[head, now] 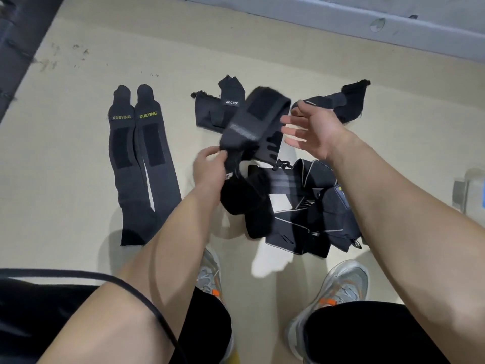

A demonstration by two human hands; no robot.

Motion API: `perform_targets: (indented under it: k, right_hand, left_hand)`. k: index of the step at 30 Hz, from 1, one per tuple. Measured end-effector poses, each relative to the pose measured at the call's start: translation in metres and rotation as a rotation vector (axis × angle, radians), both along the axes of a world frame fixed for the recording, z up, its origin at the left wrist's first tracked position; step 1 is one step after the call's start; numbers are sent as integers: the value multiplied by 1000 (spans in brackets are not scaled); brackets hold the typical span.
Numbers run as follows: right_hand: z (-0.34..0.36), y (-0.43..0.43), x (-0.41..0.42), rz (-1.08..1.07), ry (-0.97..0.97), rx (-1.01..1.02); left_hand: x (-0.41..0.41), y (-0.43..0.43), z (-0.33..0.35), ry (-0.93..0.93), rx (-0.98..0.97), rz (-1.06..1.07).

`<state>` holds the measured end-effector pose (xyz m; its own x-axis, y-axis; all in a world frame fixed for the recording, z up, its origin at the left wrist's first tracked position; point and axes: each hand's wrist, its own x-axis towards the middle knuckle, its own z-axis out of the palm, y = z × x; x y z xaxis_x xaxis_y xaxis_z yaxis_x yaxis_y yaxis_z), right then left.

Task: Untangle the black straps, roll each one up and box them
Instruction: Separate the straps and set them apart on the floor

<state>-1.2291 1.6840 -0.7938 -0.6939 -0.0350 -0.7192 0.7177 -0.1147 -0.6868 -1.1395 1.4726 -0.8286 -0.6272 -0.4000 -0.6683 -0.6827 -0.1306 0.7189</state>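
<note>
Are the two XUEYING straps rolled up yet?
No. The XUEYING straps lie spread flat, side by side, on the floor, full length showing.

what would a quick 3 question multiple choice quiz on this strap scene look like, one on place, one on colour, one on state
1. Where do the two XUEYING straps lie?
A. on the tangled pile
B. flat on the floor, left of the pile
C. in a box

2. What colour is the XUEYING lettering?
A. yellow-green
B. red
C. blue

3. What is the right hand doing?
A. gripping a shoe
B. resting on the floor
C. open, fingers spread, holding nothing

Answers: B, they lie side by side apart from the tangled pile; A, the print reads yellow-green on black; C, only the left hand pinches the lifted strap.
</note>
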Motion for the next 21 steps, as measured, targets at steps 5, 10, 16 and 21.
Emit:
perform_targets:
  k: [5, 10, 16, 21]
  right_hand:
    - [-26, 20, 24, -25, -40, 268]
    - [-82, 79, 67, 115, -38, 770]
    - [-115, 111, 97, 464, -73, 962]
    - [-120, 108, 90, 497, -44, 988]
  left_hand:
    - [25, -10, -18, -172, -290, -228]
    - [39, 26, -42, -187, -236, -728]
    - [37, 68, -65, -275, -337, -1021]
    - [18, 103, -80, -193, -285, -1050]
